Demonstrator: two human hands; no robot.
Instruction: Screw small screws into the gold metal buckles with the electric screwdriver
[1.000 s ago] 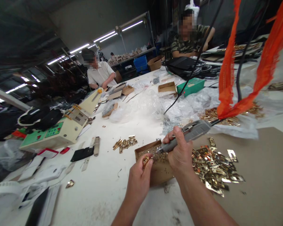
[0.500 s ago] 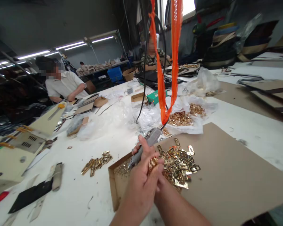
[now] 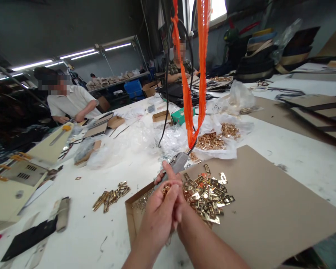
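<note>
Near left edge of cardboard [image 3: 268,198], left hand [image 3: 160,211] curls round gold pieces [image 3: 165,189]; right hand [image 3: 180,198] grips grey tool [image 3: 179,161], best aimed clear of left.

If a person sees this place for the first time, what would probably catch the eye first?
Probably the bright orange strap, hanging in a loop above the grey tool in the right hand. Next, perhaps, the shiny pile of gold-coloured metal pieces on the brown sheet, to the right of that hand.
</note>
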